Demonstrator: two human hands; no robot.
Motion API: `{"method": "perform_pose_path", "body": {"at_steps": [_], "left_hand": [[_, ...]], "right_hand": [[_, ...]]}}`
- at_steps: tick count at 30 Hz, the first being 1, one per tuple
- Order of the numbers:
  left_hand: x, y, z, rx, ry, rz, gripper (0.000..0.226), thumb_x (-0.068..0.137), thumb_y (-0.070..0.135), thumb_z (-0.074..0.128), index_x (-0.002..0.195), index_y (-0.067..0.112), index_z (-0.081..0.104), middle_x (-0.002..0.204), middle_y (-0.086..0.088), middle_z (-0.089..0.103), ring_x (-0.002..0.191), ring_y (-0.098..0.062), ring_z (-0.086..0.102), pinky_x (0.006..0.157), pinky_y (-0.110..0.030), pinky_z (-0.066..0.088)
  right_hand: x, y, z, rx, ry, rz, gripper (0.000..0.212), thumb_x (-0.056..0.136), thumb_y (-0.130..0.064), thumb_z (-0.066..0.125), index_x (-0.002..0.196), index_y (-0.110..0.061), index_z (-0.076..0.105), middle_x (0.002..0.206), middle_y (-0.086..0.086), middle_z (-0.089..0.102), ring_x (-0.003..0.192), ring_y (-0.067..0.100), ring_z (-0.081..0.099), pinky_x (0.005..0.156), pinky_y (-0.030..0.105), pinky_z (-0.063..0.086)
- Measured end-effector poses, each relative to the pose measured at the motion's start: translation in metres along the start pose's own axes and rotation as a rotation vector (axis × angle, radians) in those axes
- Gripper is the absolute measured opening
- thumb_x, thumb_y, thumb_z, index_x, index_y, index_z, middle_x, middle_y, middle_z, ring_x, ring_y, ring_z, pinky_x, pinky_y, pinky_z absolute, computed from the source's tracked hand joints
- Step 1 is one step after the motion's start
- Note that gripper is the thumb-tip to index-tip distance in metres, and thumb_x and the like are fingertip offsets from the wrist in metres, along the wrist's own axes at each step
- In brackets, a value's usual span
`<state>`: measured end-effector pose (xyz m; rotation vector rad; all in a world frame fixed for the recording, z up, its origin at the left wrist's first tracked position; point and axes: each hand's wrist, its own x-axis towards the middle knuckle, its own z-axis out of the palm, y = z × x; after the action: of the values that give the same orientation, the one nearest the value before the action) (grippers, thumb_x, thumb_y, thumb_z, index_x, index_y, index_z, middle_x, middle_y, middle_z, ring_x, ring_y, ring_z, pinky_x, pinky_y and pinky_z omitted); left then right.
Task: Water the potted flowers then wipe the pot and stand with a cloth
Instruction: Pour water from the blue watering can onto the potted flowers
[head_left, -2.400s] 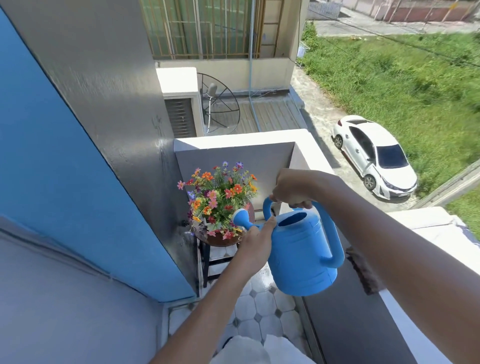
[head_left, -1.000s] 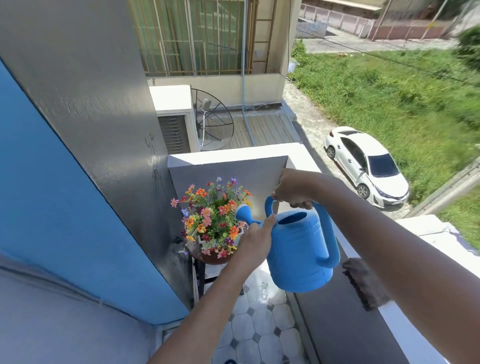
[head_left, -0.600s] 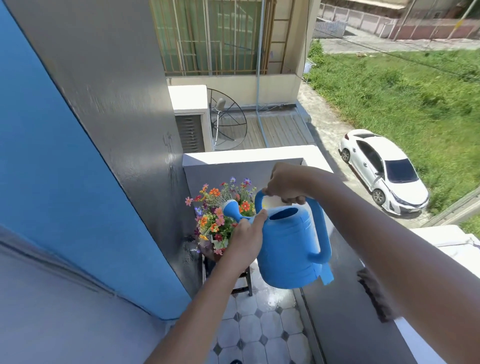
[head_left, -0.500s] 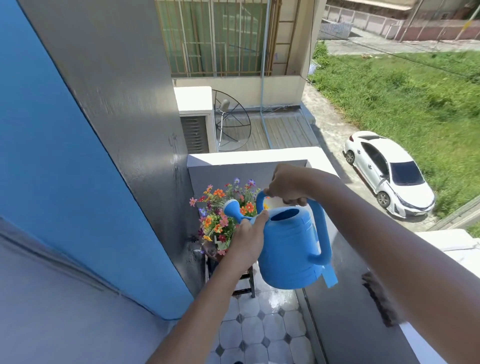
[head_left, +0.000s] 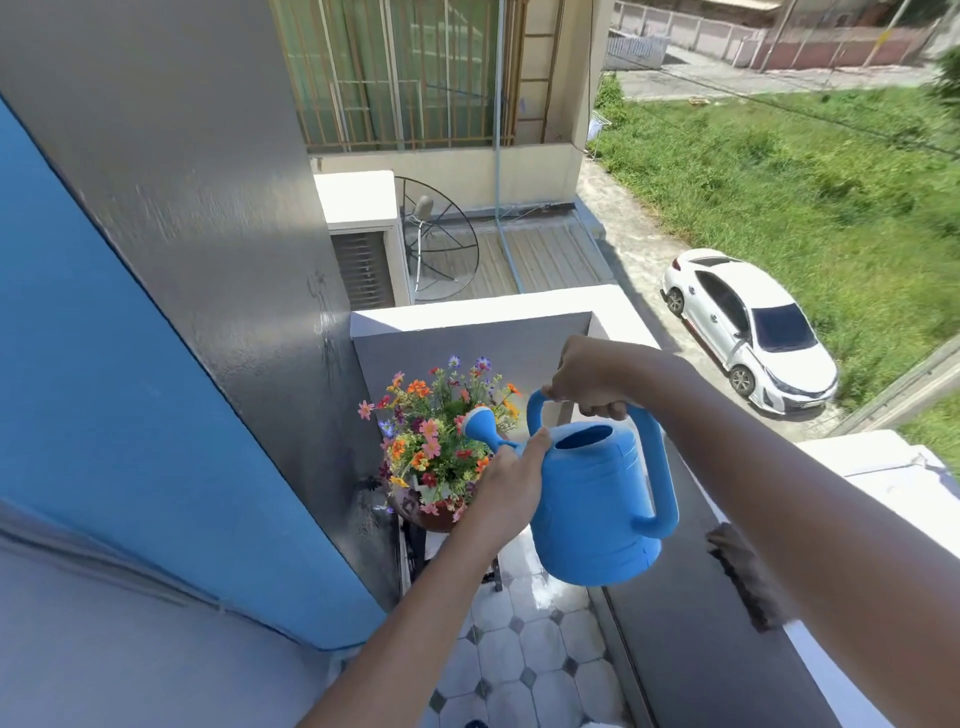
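Your right hand (head_left: 589, 382) is wrapped around the top handle of the blue watering can (head_left: 597, 504), fingers curled tight, while your left hand (head_left: 506, 488) steadies the base of the spout, fingers closed around it. The spout's rose (head_left: 478, 422) sits just over the right side of the flowers (head_left: 436, 431). They fill a brown pot (head_left: 434, 515) on a dark stand (head_left: 415, 553) in the far left corner of the balcony. A dark cloth (head_left: 743, 582) lies on the white ledge (head_left: 831, 686) to your right, near your forearm.
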<state>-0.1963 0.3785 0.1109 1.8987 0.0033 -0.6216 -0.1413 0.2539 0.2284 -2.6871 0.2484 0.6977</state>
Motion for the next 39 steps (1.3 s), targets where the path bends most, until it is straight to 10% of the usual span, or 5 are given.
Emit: {"method": "perform_pose_path", "body": {"at_steps": [10, 17, 23, 29, 39], "left_hand": [[0.030, -0.008, 0.021, -0.082, 0.073, 0.042, 0.046, 0.094, 0.056, 0.044, 0.116, 0.017, 0.055, 0.108, -0.005, 0.062, 0.093, -0.015, 0.061, 0.065, -0.027, 0.041], [0.080, -0.004, 0.055, 0.033, 0.009, 0.088, 0.054, 0.082, 0.071, 0.038, 0.121, 0.035, 0.050, 0.108, 0.005, 0.066, 0.100, -0.019, 0.066, 0.091, -0.052, 0.052], [0.134, 0.025, 0.093, 0.114, -0.036, 0.131, 0.040, 0.097, 0.055, 0.043, 0.118, 0.023, 0.053, 0.097, 0.010, 0.064, 0.087, -0.009, 0.062, 0.073, -0.026, 0.050], [0.204, 0.050, 0.150, 0.108, -0.106, 0.051, 0.046, 0.095, 0.058, 0.044, 0.105, 0.019, 0.065, 0.093, -0.002, 0.071, 0.083, -0.020, 0.065, 0.067, -0.032, 0.046], [0.301, 0.084, 0.227, 0.114, -0.274, 0.067, 0.038, 0.098, 0.048, 0.046, 0.090, 0.014, 0.062, 0.080, -0.003, 0.061, 0.073, -0.017, 0.054, 0.071, -0.038, 0.047]], "right_hand": [[0.006, 0.058, 0.026, 0.313, 0.063, -0.002, 0.048, 0.103, -0.028, 0.045, 0.108, 0.017, 0.063, 0.058, 0.019, 0.052, 0.032, 0.021, 0.042, 0.036, 0.020, 0.036], [0.025, 0.113, 0.050, 0.763, 0.194, 0.074, 0.030, 0.099, -0.026, 0.048, 0.087, 0.000, 0.057, 0.060, 0.010, 0.041, 0.040, 0.019, 0.034, 0.040, 0.024, 0.031], [0.052, 0.155, 0.054, 1.022, 0.395, 0.139, 0.028, 0.100, -0.018, 0.042, 0.084, 0.001, 0.055, 0.064, 0.011, 0.046, 0.053, 0.022, 0.043, 0.052, 0.035, 0.039], [0.091, 0.205, 0.051, 1.224, 0.483, 0.220, 0.034, 0.104, -0.034, 0.039, 0.079, -0.013, 0.047, 0.064, 0.002, 0.053, 0.065, 0.021, 0.051, 0.073, 0.048, 0.048], [0.141, 0.308, 0.041, 1.381, 0.404, 0.316, 0.030, 0.099, -0.024, 0.058, 0.127, -0.015, 0.054, 0.103, 0.010, 0.072, 0.096, 0.025, 0.071, 0.090, 0.046, 0.058]]}}
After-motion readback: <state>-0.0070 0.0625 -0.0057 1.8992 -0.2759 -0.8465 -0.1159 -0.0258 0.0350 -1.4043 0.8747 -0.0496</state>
